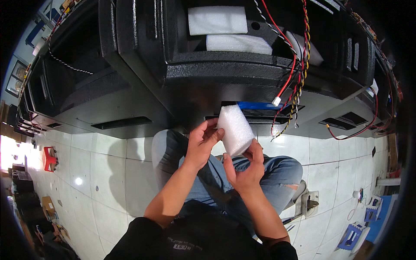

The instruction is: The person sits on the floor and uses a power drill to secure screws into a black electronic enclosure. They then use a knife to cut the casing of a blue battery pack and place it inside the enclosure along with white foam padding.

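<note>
Your left hand has its fingers closed over the left edge of a white foam pad. Your right hand pinches the pad's lower right corner from beneath, thumb up against its face. Both hands are clamped on the pad, which stands tilted in the air above your knees, just in front of the lower opening of the black cabinet.

Judging by the cabinet, the padding looks partly done. Two similar foam pieces already lie in its upper compartment. The pad you hold is not yet in place, and the slot right behind it shows a blue part with nothing white in it. Red, black and yellow wires hang loose down the cabinet's front and end in a white plug that is joined to nothing.

You sit in jeans on a floor of pale glossy tiles. More black cabinets line the room to both sides. A red stool stands far left, and blue and white parts lie at lower right.
</note>
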`<action>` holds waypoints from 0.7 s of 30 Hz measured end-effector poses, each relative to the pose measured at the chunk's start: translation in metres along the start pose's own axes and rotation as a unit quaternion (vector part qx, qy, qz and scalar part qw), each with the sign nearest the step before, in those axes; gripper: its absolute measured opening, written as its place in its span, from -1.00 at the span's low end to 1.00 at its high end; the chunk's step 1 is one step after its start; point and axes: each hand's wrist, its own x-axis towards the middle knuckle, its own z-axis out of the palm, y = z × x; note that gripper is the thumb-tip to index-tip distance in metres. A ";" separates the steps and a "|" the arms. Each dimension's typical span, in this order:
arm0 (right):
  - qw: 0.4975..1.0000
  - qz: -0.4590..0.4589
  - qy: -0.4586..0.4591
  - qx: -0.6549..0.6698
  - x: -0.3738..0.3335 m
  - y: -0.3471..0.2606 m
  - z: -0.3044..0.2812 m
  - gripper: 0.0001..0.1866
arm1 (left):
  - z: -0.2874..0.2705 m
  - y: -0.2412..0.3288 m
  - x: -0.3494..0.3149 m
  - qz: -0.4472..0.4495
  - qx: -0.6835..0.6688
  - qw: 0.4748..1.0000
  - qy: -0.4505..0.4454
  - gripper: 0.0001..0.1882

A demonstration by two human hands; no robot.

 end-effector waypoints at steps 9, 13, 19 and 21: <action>0.989 0.068 0.057 0.119 0.002 -0.005 0.001 -0.16 | 0.009 0.007 -0.008 0.037 -0.037 0.999 0.014 -0.61; 0.999 0.030 0.025 -0.022 0.008 0.006 0.006 -0.20 | 0.011 0.002 0.002 -0.003 -0.092 0.994 0.059 -0.64; 0.998 0.032 0.054 -0.027 0.017 0.007 0.018 -0.20 | 0.010 -0.006 0.008 -0.028 -0.101 0.992 0.069 -0.64; 0.997 0.020 0.014 -0.079 0.022 0.001 0.017 -0.16 | 0.009 -0.010 0.007 -0.049 -0.093 0.991 0.081 -0.64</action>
